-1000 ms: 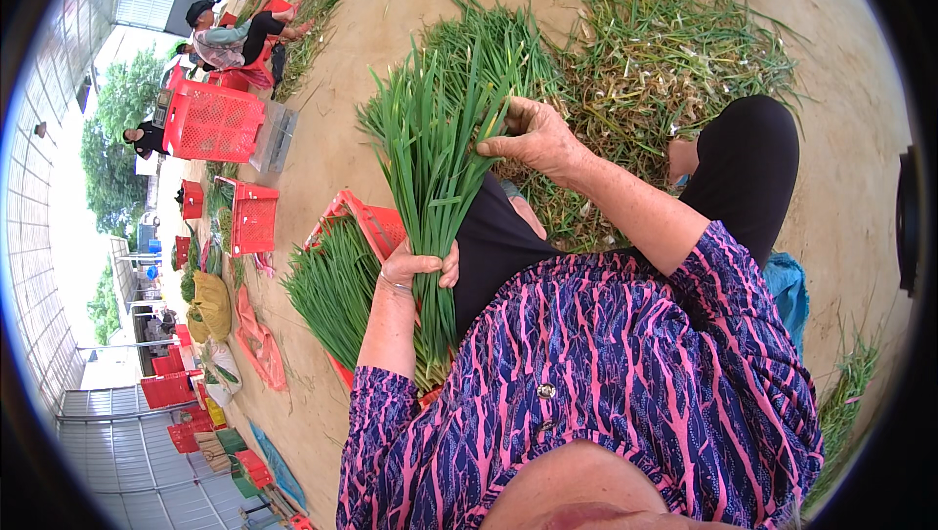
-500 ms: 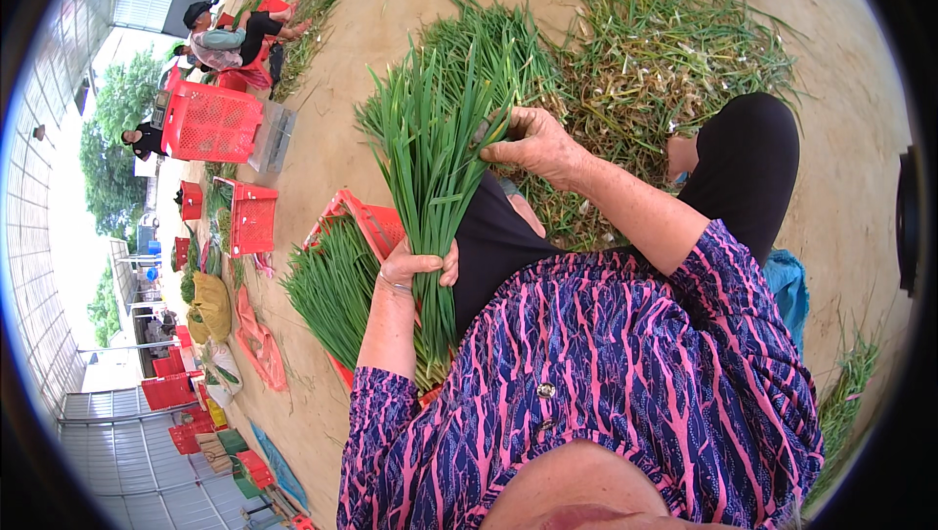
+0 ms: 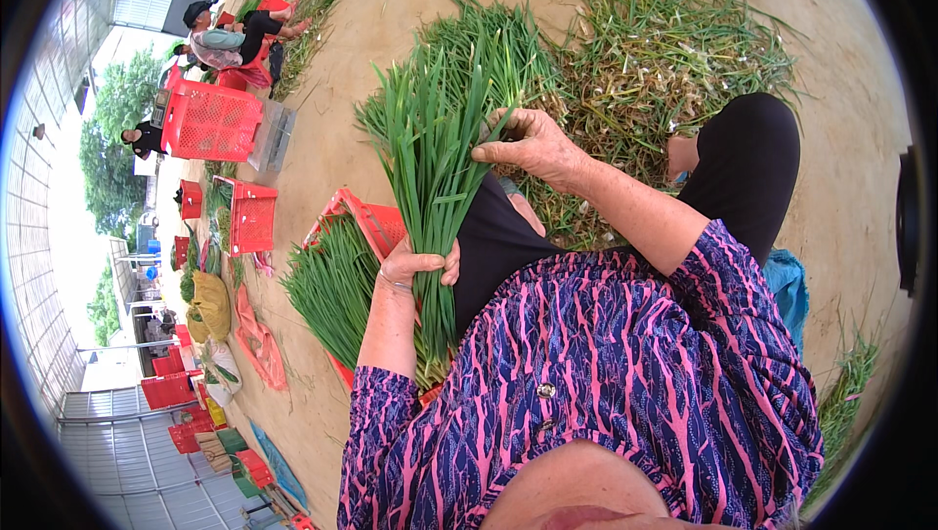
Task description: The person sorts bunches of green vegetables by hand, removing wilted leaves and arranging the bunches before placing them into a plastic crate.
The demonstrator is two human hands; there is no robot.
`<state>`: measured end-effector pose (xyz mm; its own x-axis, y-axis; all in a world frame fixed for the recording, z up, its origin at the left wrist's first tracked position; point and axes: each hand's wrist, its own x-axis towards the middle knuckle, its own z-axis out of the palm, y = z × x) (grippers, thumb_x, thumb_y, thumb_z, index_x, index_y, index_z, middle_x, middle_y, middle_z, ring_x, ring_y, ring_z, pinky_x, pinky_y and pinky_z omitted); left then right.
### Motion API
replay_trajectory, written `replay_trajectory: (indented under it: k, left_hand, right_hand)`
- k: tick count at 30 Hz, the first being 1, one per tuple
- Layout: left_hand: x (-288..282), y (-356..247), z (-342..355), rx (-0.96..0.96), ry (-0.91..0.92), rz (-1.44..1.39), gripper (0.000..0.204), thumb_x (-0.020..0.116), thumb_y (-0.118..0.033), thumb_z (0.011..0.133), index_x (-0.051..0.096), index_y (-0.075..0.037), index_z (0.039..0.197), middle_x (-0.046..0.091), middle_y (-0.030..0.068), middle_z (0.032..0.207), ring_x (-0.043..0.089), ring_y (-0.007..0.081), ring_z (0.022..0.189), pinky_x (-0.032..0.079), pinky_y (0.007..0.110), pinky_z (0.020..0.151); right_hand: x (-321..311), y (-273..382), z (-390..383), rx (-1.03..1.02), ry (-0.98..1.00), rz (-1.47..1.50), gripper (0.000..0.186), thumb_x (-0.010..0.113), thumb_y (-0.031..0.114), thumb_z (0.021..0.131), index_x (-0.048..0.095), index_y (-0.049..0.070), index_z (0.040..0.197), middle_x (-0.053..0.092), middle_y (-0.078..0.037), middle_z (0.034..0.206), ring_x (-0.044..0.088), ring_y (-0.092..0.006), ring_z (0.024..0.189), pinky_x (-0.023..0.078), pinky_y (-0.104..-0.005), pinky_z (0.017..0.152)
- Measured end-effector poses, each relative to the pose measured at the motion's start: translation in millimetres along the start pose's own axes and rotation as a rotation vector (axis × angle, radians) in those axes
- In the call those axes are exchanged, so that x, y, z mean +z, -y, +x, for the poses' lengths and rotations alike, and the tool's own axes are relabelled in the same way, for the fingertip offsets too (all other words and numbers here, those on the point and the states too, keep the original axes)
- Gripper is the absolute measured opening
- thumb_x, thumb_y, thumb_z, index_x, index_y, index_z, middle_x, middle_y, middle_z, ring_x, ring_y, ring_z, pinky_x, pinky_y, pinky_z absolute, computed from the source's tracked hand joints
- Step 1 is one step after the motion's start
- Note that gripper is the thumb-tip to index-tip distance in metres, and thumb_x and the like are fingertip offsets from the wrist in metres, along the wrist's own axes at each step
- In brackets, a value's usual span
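Note:
A thick bunch of garlic chives [image 3: 437, 169] stands in front of me, its pale cut ends low by my body and its leaf tips pointing away. My left hand [image 3: 420, 264] is wrapped round the lower part of the bunch. At the right side of the leaves, my right hand [image 3: 528, 147] is closed in a pinch, with thumb and forefinger at a leaf edge. Just left of my left forearm, a red crate [image 3: 366, 222] holds more chives [image 3: 332, 276] laid lengthwise. Past the held bunch, a heap of loose chives [image 3: 489, 46] lies on the ground.
A wide pile of trimmed, browned leaves [image 3: 674, 71] covers the floor at the far right. Red baskets [image 3: 213, 122] stand at the left, near a seated person [image 3: 220, 42]. A yellow sack [image 3: 210, 305] and a pink bag [image 3: 256, 339] lie farther left. My bent knee [image 3: 747, 164] is at the right.
The leaf tips of the held bunch have shifted slightly right. My right hand has moved a little to the left along the leaf edge; my left hand keeps its grip.

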<state>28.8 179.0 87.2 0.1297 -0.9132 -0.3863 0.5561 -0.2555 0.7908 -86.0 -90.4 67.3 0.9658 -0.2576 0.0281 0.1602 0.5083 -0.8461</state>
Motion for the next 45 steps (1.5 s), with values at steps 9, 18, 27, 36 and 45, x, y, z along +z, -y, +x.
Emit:
replay_trajectory:
  k: [9, 18, 27, 36, 45]
  left_hand:
    - [3.1, -1.3, 2.1, -0.018, -0.022, -0.013, 0.035, 0.075, -0.011, 0.069, 0.056, 0.005, 0.093, 0.056, 0.0127, 0.072, 0.06, 0.0252, 0.057, 0.046, 0.04, 0.056]
    - [-1.5, 0.1, 0.6, -0.013, 0.016, -0.012, 0.032, 0.076, -0.012, 0.072, 0.058, 0.003, 0.093, 0.057, 0.0126, 0.074, 0.06, 0.0249, 0.059, 0.048, 0.039, 0.058]
    - [2.3, -1.8, 1.6, -0.007, 0.009, 0.018, 0.03, 0.075, -0.014, 0.072, 0.057, 0.005, 0.087, 0.055, 0.0113, 0.071, 0.06, 0.0245, 0.057, 0.046, 0.04, 0.056]
    - [7.7, -3.5, 3.1, 0.004, 0.001, 0.009, 0.027, 0.073, -0.014, 0.075, 0.056, 0.005, 0.086, 0.054, 0.0107, 0.073, 0.059, 0.0236, 0.059, 0.046, 0.039, 0.056]
    - [-2.8, 1.6, -3.3, 0.02, 0.03, 0.011, 0.027, 0.072, -0.016, 0.076, 0.056, 0.004, 0.083, 0.052, 0.0092, 0.072, 0.059, 0.0225, 0.059, 0.046, 0.038, 0.058]
  right_hand:
    - [4.5, -9.0, 2.0, -0.111, -0.034, 0.044, 0.018, 0.068, 0.002, 0.082, 0.068, 0.005, 0.099, 0.069, -0.001, 0.093, 0.062, -0.009, 0.087, 0.05, -0.0277, 0.082]
    - [11.8, -5.0, -5.9, -0.103, -0.086, -0.037, 0.016, 0.068, 0.004, 0.079, 0.068, 0.004, 0.095, 0.068, 0.0, 0.088, 0.061, -0.0099, 0.085, 0.05, -0.0293, 0.081]
    - [7.6, -9.1, -3.2, -0.021, -0.154, 0.024, 0.009, 0.071, 0.003, 0.078, 0.069, 0.004, 0.087, 0.069, -0.003, 0.082, 0.063, -0.0129, 0.074, 0.051, -0.0287, 0.072]
    - [9.0, -13.9, 3.5, 0.049, -0.353, 0.211, 0.009, 0.069, -0.005, 0.078, 0.066, 0.0, 0.085, 0.069, -0.009, 0.081, 0.065, -0.0176, 0.07, 0.053, -0.0304, 0.07]
    - [-118.9, 47.3, 19.7, -0.338, -0.792, 0.064, 0.022, 0.073, 0.01, 0.084, 0.063, 0.005, 0.103, 0.067, -0.003, 0.088, 0.061, -0.0112, 0.082, 0.048, -0.0254, 0.074]
